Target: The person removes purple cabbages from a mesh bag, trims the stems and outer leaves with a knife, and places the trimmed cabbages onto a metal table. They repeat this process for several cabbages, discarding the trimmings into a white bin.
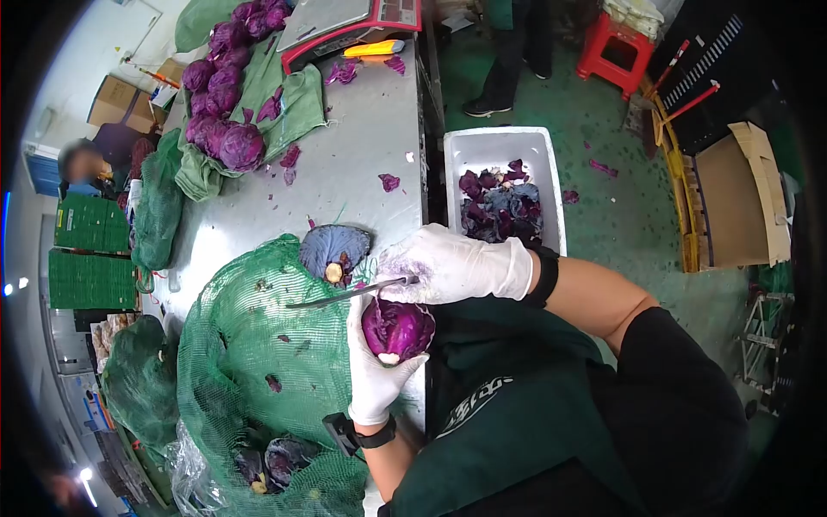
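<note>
My left hand [372, 389], in a white glove, cups a red cabbage [401, 329] near the table's edge. The cabbage's pale cut stem faces down and toward me. Just above it, my right hand [461, 265], gloved too and stained purple, grips a knife [340, 296] whose thin blade points left. The knife's handle is mostly hidden in the fist. Beyond the blade a loose dark outer cabbage leaf [332, 247] lies beside a pale stem piece [334, 272]. A green mesh sack [267, 345] spreads over the table left of my hands, with dark cabbages in its lower end.
A grey-white bin [556, 185] of trimmed leaves stands right of the metal table [370, 129]. Several peeled cabbages [237, 146] lie at the far left by a red scale [353, 30] and a yellow box cutter [375, 48]. A red stool [613, 53] and other people are farther off.
</note>
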Tool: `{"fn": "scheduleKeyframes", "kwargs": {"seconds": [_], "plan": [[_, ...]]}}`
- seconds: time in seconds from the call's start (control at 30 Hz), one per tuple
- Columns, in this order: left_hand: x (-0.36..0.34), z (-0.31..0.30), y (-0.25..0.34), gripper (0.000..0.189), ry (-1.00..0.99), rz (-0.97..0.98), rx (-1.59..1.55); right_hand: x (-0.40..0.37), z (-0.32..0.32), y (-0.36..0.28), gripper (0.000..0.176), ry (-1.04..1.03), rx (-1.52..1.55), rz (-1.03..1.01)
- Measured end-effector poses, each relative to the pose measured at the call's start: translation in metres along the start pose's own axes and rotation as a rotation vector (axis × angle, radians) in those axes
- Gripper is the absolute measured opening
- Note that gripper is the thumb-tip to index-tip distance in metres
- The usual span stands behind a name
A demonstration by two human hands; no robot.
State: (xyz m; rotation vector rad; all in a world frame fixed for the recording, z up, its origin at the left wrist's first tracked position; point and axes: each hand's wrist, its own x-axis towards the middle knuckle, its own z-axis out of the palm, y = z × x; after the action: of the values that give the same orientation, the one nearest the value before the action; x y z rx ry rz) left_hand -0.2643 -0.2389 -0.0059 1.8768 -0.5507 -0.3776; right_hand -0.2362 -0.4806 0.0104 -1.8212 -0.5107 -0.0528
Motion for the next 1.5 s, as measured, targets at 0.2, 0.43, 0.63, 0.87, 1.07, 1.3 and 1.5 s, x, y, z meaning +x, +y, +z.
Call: {"fn": "scheduleKeyframes", "kwargs": {"seconds": [0.2,0.43,0.63,0.87,1.07,1.3,1.5], "plan": [[-0.001,0.002,0.002,0.127,0.018,0.000,-0.037,0.004,0.005,-0.006,0.024,0.062,-0.001,0.038],[-0.030,-0.002,0.024,0.108,-0.022,-0.066,-0.256,0.009,0.001,-0.042,0.022,0.182,0.810,0.185],[-0.172,-0.022,0.076,0.078,0.580,0.132,-1.198,0.049,0.005,0.031,0.016,0.143,0.244,0.460],[-0.488,-0.068,0.247,0.062,1.664,0.625,-0.342,0.118,0.016,0.168,0.033,-0.358,0.255,0.268],[-0.637,-0.047,0.380,0.058,2.002,0.954,0.248,0.046,0.073,-0.075,0.014,-0.102,0.487,0.486],[-0.403,-0.101,0.208,0.042,1.309,-0.269,0.367,0.039,0.065,-0.014,0.022,-0.085,0.157,0.321],[-0.223,-0.179,0.060,0.037,0.687,-0.303,0.739,0.024,0.083,-0.035,0.043,-0.228,0.353,0.422]]}}
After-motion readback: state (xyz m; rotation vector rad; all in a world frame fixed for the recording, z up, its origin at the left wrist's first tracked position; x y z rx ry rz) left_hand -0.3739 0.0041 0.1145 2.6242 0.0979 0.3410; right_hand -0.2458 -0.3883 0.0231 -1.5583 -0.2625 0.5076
